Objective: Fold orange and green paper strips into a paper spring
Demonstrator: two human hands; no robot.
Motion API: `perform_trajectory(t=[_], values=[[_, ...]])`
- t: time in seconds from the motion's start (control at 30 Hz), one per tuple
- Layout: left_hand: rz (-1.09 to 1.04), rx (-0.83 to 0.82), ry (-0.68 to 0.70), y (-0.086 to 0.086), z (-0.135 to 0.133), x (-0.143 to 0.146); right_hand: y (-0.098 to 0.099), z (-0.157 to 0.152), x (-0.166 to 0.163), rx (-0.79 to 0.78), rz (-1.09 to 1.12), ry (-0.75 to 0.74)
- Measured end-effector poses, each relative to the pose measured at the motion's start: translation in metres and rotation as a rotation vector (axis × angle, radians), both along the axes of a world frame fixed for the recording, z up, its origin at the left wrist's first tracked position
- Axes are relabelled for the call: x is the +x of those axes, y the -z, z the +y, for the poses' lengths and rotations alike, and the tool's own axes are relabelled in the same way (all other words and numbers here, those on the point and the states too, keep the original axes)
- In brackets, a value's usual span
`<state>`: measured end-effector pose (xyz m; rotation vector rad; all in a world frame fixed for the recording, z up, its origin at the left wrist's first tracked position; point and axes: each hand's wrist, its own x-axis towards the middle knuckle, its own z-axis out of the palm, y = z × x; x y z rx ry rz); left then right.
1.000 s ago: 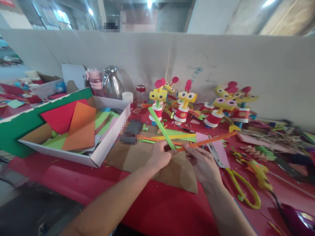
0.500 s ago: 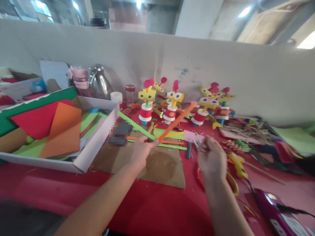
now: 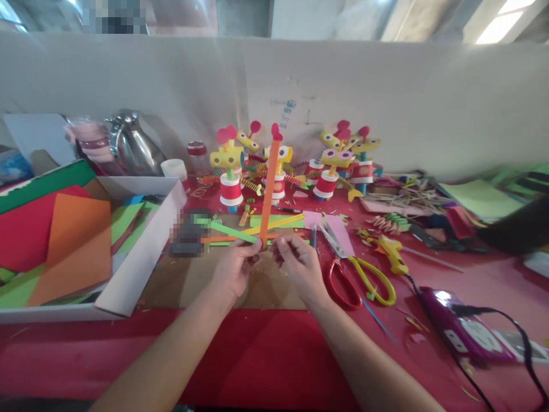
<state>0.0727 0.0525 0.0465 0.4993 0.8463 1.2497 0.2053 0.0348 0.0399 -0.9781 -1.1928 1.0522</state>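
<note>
— Any writing?
— Blue marks [image 3: 288, 109] on the wall, twelve o'clock: unreadable.
— Containers?
— A white box [image 3: 141, 252] at nine o'clock holds coloured paper [image 3: 68, 246].
— Hands?
— The left hand [image 3: 234, 270] pinches the upright orange strip [image 3: 269, 189], centre tabletop [image 3: 274, 355]; right hand [image 3: 299, 268] beside it, grip unclear.

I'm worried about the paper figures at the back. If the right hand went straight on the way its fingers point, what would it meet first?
Likely the orange strip, near its lower end pinched by the left hand; the right hand aims up-left, depth unclear.
</note>
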Motion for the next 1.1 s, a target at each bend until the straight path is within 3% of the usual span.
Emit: perform_trajectory(t=[0.27,0.43,0.57,0.77,0.9,1.1], values=[[-0.022,-0.028,-0.023,0.002,-0.002,0.004,0.016,0.001,-0.007,0.154,-0.208,-0.013],[-0.039,-0.023,0.024,0.0,-0.004,0.005,0.01,-0.004,-0.007,0.241,-0.292,0.028],[-0.012,-0.011,0.066,-0.002,-0.006,0.005,0.003,-0.006,-0.005,0.181,-0.206,0.057],[0.178,0.151,0.128,-0.005,-0.007,0.001,0.0,-0.006,-0.002,0.089,0.001,0.032],[0.15,0.211,0.15,-0.004,-0.006,0.002,0.001,-0.007,-0.004,0.067,0.103,0.034],[0.157,0.218,0.07,0.001,-0.007,0.006,-0.001,-0.007,-0.009,0.079,0.071,0.035]])
